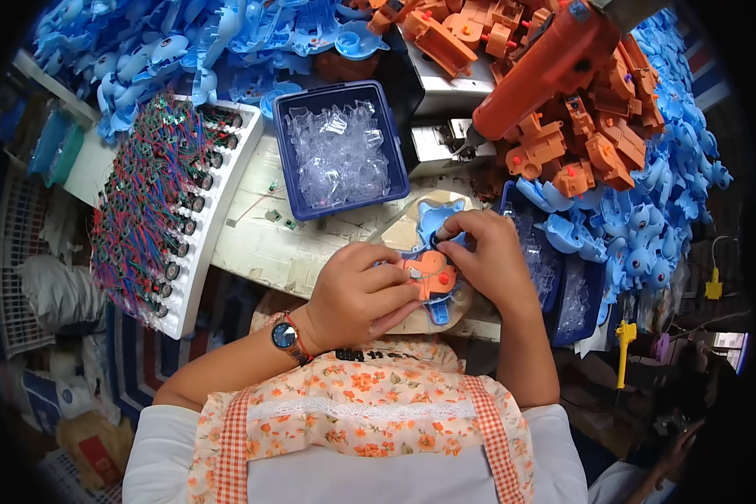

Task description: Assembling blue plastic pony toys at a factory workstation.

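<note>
Blue plastic shells (260, 34) crowd the far edge of the pale, worn bench (256, 239). By its near edge, the left hand (354, 290) bends inward, fingers gripping an orange plastic housing (429, 267) in a blue, lobed plastic shell (433, 216); the right hand (489, 256) arches over, pinching a small dark piece (434, 240).

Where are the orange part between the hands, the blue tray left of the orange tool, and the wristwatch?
Orange part (430, 272), head view: middle of its body.
Blue tray (323, 96), head view: its far wall.
Wristwatch (284, 336), head view: its dark dial.
</note>
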`<state>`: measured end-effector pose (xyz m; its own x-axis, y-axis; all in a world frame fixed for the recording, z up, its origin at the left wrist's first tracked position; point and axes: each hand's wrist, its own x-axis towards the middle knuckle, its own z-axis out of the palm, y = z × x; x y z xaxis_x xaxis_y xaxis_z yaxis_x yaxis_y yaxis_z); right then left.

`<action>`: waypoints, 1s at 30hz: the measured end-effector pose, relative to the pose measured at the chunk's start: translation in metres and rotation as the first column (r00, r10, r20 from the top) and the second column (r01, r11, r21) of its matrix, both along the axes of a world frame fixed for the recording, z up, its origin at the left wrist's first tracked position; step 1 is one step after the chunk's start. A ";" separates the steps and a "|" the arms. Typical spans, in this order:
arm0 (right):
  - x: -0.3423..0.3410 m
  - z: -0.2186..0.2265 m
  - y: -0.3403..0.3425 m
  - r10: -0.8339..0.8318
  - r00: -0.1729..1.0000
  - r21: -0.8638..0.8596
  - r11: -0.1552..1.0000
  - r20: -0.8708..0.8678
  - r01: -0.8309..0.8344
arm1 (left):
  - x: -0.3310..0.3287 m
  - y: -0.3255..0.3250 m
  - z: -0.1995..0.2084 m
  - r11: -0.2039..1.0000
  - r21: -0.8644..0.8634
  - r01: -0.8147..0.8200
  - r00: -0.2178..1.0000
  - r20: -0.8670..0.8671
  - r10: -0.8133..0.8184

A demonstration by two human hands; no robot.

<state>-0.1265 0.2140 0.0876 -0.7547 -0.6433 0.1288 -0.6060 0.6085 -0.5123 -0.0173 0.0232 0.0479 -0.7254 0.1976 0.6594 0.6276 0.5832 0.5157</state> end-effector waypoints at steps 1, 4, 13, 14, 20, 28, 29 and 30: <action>0.000 0.001 0.000 -0.015 0.999 -0.036 0.999 0.039 0.017 | 0.000 0.002 0.001 1.000 0.001 -0.002 1.000 -0.005 0.002; 0.003 -0.003 0.000 -0.043 0.995 -0.088 0.995 0.095 0.051 | 0.000 0.004 0.003 1.000 0.009 -0.018 0.999 0.029 0.017; 0.005 -0.008 0.005 -0.033 0.992 0.019 0.999 -0.118 0.035 | 0.000 -0.005 -0.003 0.999 -0.029 0.039 0.998 -0.041 -0.040; 0.005 -0.007 0.005 -0.008 0.993 0.027 1.000 -0.115 0.011 | 0.003 -0.009 -0.008 0.996 -0.047 0.076 0.996 -0.035 -0.077; 0.013 0.000 0.007 0.061 0.985 0.069 0.996 -0.163 -0.050 | 0.003 -0.017 -0.018 0.979 -0.004 0.204 0.978 0.045 -0.204; 0.029 -0.004 0.003 0.028 0.966 0.138 0.990 -0.257 0.008 | 0.000 -0.013 -0.015 0.983 0.017 0.183 0.978 0.093 -0.184; 0.030 -0.005 0.002 0.017 0.968 0.130 0.991 -0.251 0.016 | 0.000 -0.012 -0.016 0.984 0.007 0.175 0.981 0.087 -0.175; 0.030 -0.005 0.002 0.007 0.970 0.123 0.992 -0.245 0.023 | 0.000 -0.012 -0.016 0.986 -0.003 0.167 0.983 0.080 -0.166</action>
<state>-0.0963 0.2162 0.0825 -0.7154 -0.6599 0.2295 -0.6982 0.6632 -0.2695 -0.0172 0.0113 0.0322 -0.7319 0.3260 0.5984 0.6736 0.4789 0.5630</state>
